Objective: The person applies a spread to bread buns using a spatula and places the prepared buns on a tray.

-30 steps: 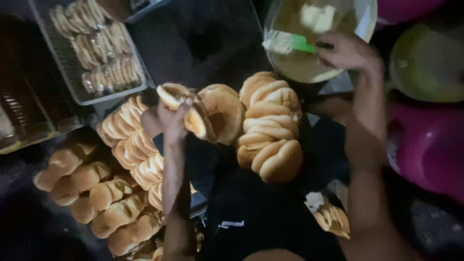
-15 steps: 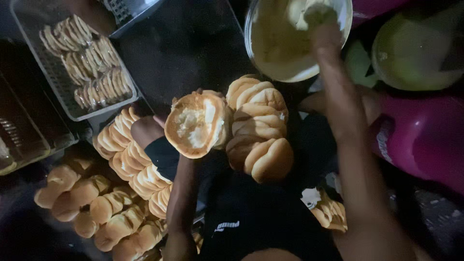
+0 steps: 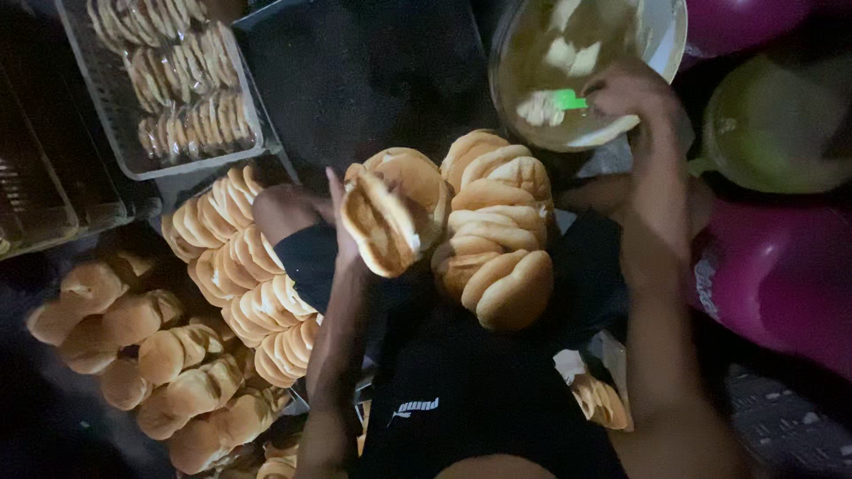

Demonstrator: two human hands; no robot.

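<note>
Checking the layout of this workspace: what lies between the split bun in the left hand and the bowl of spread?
In the head view, a stack of whole buns lies between the split bun held by the left hand and the bowl.

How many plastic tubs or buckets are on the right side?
2: a green tub at the upper right and a magenta one below it. The magenta shape at the top edge may be a third.

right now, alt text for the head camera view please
A person's left hand holds a split bun open while the right hand dips a green spatula into a bowl of pale spread. Stacked buns lie around.
</note>
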